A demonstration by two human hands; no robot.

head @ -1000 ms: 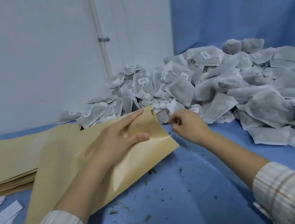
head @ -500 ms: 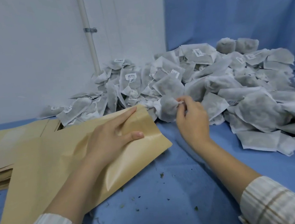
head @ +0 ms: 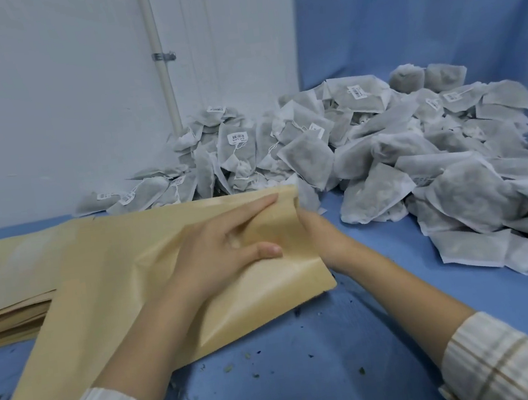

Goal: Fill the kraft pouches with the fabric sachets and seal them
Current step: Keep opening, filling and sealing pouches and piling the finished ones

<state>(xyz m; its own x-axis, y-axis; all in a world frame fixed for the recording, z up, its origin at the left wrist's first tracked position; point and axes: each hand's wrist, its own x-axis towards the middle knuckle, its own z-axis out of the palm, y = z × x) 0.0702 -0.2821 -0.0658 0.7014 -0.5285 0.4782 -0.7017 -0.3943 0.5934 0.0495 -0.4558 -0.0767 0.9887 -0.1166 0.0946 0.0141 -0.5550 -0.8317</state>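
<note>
1. one kraft pouch (head: 111, 316) lies apart from the stack, on top.
2. one stack of kraft pouches (head: 7, 295); its sheets are too thin to count.
3. one heap of fabric sachets (head: 384, 166), too many and too overlapped to count.
4. two hands: left hand (head: 226, 256), right hand (head: 323, 239).
5. one wall pipe (head: 159, 60).

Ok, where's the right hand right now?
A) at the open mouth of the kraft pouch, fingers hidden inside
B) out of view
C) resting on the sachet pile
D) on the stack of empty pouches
A: the right hand reaches into the mouth of the kraft pouch, which the left hand holds.
</note>
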